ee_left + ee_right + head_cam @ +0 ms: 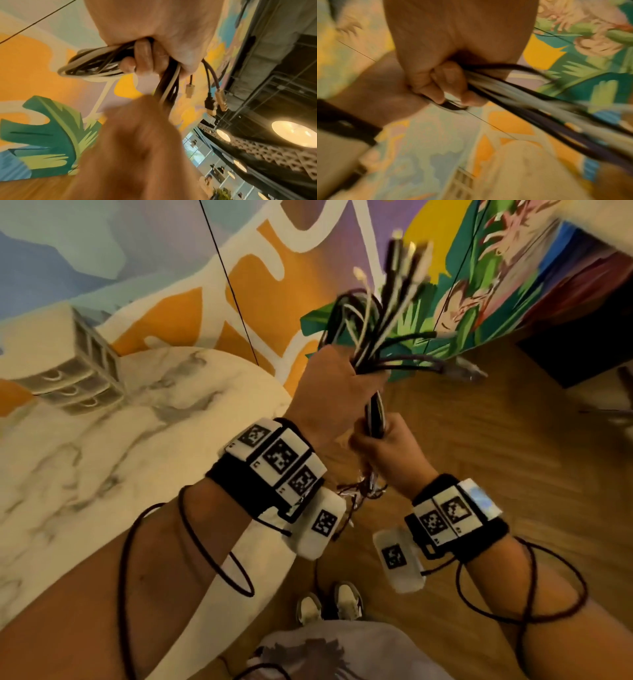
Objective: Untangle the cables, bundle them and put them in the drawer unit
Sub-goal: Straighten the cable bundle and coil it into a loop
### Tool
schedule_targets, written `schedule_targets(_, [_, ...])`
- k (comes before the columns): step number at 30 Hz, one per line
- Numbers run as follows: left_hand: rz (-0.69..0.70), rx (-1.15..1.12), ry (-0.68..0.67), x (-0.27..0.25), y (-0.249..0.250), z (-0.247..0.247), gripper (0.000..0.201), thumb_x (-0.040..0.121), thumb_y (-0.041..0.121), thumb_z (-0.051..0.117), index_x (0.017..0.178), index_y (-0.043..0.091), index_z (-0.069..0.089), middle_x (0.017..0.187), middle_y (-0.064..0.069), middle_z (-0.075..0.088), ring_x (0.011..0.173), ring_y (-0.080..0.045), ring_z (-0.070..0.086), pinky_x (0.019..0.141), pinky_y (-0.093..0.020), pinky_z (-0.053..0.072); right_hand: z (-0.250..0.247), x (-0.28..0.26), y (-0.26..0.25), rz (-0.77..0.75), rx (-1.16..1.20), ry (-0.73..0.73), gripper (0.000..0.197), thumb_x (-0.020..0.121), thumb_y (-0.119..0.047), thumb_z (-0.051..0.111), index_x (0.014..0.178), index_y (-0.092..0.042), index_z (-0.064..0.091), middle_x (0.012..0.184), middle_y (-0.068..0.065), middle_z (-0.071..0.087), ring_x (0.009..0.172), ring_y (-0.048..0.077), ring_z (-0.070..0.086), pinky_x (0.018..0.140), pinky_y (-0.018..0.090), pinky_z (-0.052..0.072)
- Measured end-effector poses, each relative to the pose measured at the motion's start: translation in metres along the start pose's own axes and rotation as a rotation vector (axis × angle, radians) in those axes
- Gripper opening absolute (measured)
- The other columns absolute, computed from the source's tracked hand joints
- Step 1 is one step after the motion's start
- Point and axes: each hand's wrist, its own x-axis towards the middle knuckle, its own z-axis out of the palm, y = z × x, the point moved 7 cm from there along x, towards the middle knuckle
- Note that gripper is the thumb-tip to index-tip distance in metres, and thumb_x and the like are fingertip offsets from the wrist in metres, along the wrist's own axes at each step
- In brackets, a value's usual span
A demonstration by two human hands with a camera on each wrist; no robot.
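Observation:
Both hands hold one bundle of black, white and purple cables (380,337) up in the air to the right of the table. My left hand (337,392) grips the bundle near its top, fingers curled round it (142,58). Loops and plug ends fan out above and to the right of it. My right hand (390,446) grips the same bundle just below (447,82). Thin loose ends hang beneath the hands. The small grey drawer unit (80,368) with several drawers stands on the round marble table (102,457), far left of the hands.
A painted mural wall (239,268) rises behind the table, with thin black cords hanging before it. Wooden floor (496,440) lies to the right, a dark cabinet (579,357) at far right. My shoes (329,604) show below. The wrist views are blurred.

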Motion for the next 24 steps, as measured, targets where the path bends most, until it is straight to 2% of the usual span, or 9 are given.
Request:
schedule_targets(3, [0.048, 0.009, 0.083, 0.004, 0.007, -0.020, 0.033, 0.087, 0.017, 0.059, 0.065, -0.008, 0.057, 0.047, -0.001, 0.048, 0.043, -0.014, 0.041, 0.047, -0.024, 0.030, -0.003, -0.002, 0.057, 0.126, -0.060, 0.031, 0.037, 0.084, 0.000, 0.057, 0.055, -0.011, 0.037, 0.044, 0.001, 0.038, 0.037, 0.015, 0.037, 0.044, 0.027, 0.036])
schedule_targets(5, [0.071, 0.091, 0.134, 0.007, 0.014, -0.036, 0.029, 0.086, 0.019, 0.059, 0.063, 0.001, 0.058, 0.053, -0.005, 0.052, 0.049, -0.014, 0.047, 0.047, -0.019, 0.031, -0.013, -0.002, 0.093, 0.258, -0.081, 0.071, 0.037, 0.087, 0.001, 0.052, 0.054, -0.010, 0.040, 0.037, -0.007, 0.039, 0.032, 0.008, 0.038, 0.040, 0.021, 0.036])
schedule_targets(7, [0.077, 0.133, 0.218, 0.012, 0.021, -0.055, 0.022, 0.084, 0.015, 0.059, 0.065, 0.004, 0.059, 0.054, 0.001, 0.050, 0.047, -0.008, 0.043, 0.047, -0.015, 0.031, -0.023, -0.004, 0.126, 0.357, -0.208, 0.065, 0.029, 0.088, -0.005, 0.053, 0.060, -0.008, 0.047, 0.041, -0.004, 0.039, 0.036, 0.012, 0.038, 0.043, 0.025, 0.035])
schedule_targets(10, [0.140, 0.127, 0.325, 0.020, 0.030, -0.081, 0.026, 0.084, 0.018, 0.056, 0.074, -0.005, 0.064, 0.064, -0.013, 0.057, 0.057, -0.018, 0.049, 0.054, -0.025, 0.039, -0.041, -0.010, 0.168, 0.487, -0.374, 0.049, 0.038, 0.092, -0.018, 0.055, 0.058, -0.013, 0.038, 0.048, 0.001, 0.034, 0.042, 0.016, 0.029, 0.049, 0.029, 0.026])
schedule_targets(13, [0.166, 0.167, 0.346, 0.019, 0.026, -0.085, 0.027, 0.084, 0.025, 0.057, 0.077, 0.000, 0.066, 0.076, -0.017, 0.065, 0.069, -0.025, 0.058, 0.065, -0.034, 0.047, -0.050, -0.015, 0.186, 0.580, -0.426, 0.033, 0.042, 0.094, -0.029, 0.054, 0.059, -0.011, 0.041, 0.051, 0.004, 0.040, 0.044, 0.018, 0.034, 0.049, 0.027, 0.028])
schedule_targets(16, [0.139, 0.096, 0.327, 0.020, 0.011, -0.079, 0.010, 0.088, 0.027, 0.059, 0.084, 0.018, 0.062, 0.079, -0.001, 0.064, 0.068, -0.009, 0.056, 0.068, -0.027, 0.049, -0.053, -0.011, 0.181, 0.583, -0.364, 0.061, 0.038, 0.094, -0.027, 0.053, 0.060, -0.012, 0.044, 0.051, 0.003, 0.041, 0.042, 0.017, 0.037, 0.046, 0.026, 0.031])
schedule_targets(18, [0.130, 0.089, 0.307, 0.021, 0.004, -0.074, 0.013, 0.089, 0.031, 0.059, 0.084, 0.019, 0.056, 0.073, 0.009, 0.058, 0.064, -0.002, 0.053, 0.065, -0.023, 0.047, -0.055, -0.008, 0.170, 0.566, -0.292, 0.101, 0.035, 0.094, -0.025, 0.052, 0.061, -0.013, 0.046, 0.052, 0.003, 0.041, 0.043, 0.018, 0.037, 0.047, 0.028, 0.031])
schedule_targets(22, [0.080, -0.019, 0.091, 0.018, -0.014, -0.042, 0.002, 0.080, 0.029, 0.064, 0.078, 0.029, 0.064, 0.074, 0.013, 0.066, 0.076, -0.007, 0.063, 0.081, -0.034, 0.052, -0.052, -0.001, 0.140, 0.486, -0.191, 0.127, 0.038, 0.092, -0.025, 0.050, 0.056, -0.015, 0.044, 0.048, 0.003, 0.040, 0.039, 0.019, 0.036, 0.044, 0.026, 0.031])
schedule_targets(24, [0.074, 0.068, -0.048, 0.013, -0.021, -0.019, 0.006, 0.080, 0.027, 0.065, 0.077, 0.031, 0.066, 0.076, 0.011, 0.068, 0.076, -0.007, 0.064, 0.081, -0.039, 0.053, -0.050, 0.005, 0.122, 0.428, -0.117, 0.114, 0.038, 0.088, -0.029, 0.051, 0.053, -0.017, 0.041, 0.046, 0.002, 0.038, 0.038, 0.018, 0.035, 0.042, 0.027, 0.030])
